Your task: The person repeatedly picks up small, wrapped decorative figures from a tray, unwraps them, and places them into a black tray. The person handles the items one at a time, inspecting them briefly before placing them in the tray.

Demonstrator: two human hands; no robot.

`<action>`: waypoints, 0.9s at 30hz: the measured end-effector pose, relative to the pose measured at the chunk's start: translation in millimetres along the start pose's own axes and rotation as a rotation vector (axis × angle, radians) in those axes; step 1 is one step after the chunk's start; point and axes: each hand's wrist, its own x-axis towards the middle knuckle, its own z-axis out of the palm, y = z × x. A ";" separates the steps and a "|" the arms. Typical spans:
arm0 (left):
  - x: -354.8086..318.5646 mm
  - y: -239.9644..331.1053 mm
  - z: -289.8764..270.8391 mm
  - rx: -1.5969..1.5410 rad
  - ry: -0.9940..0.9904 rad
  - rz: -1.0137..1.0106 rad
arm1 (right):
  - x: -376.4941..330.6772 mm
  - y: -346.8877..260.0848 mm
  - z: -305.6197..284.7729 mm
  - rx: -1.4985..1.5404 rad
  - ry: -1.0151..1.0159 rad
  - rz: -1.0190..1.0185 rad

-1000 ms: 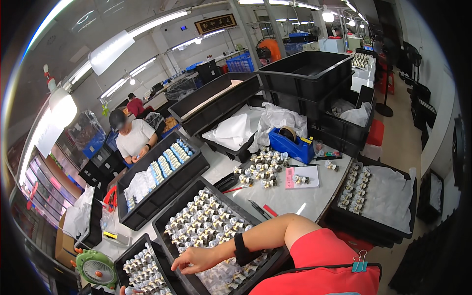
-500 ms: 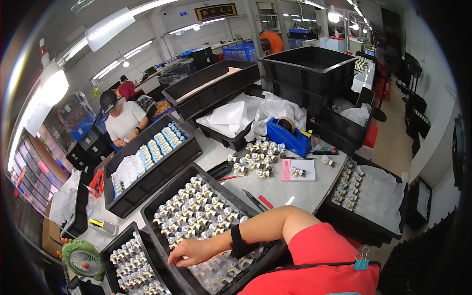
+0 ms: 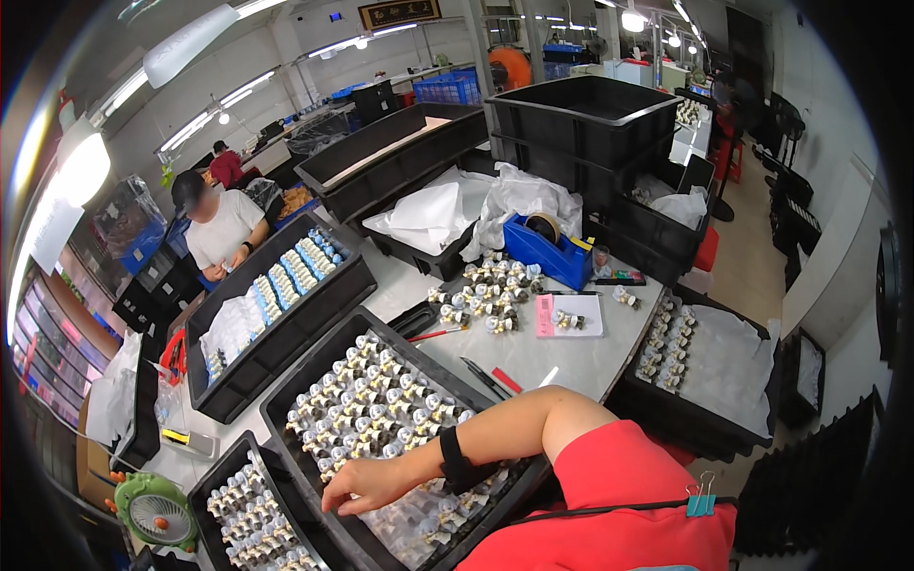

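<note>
Right hand, loosely bent — over black crate, rows of small figurines

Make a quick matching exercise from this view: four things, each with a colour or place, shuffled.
Things:
1. Tape dispenser
2. Right hand
3. Small fan
4. Notepad

Colours and places:
A. Over a large black tray
B. Green, at the lower left of the picture
C. Pink and white, with a figurine on it
D. Blue, beside crumpled white wrapping

Pairs: 1-D, 2-A, 3-B, 4-C
</note>
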 end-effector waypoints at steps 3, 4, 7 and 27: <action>-7.6 15.7 13.9 -0.054 0.054 -0.101 | -0.1 -1.6 -1.1 -0.014 -0.006 -0.004; -8.6 18.6 16.4 -0.064 0.059 -0.124 | 0.7 -0.2 -0.8 -0.021 -0.006 -0.018; -8.3 21.0 18.7 -0.069 0.058 -0.179 | 1.0 1.0 -1.9 -0.021 -0.002 -0.030; -12.4 11.6 15.1 0.299 -0.142 0.193 | 2.2 -3.7 0.6 -0.047 -0.003 -0.099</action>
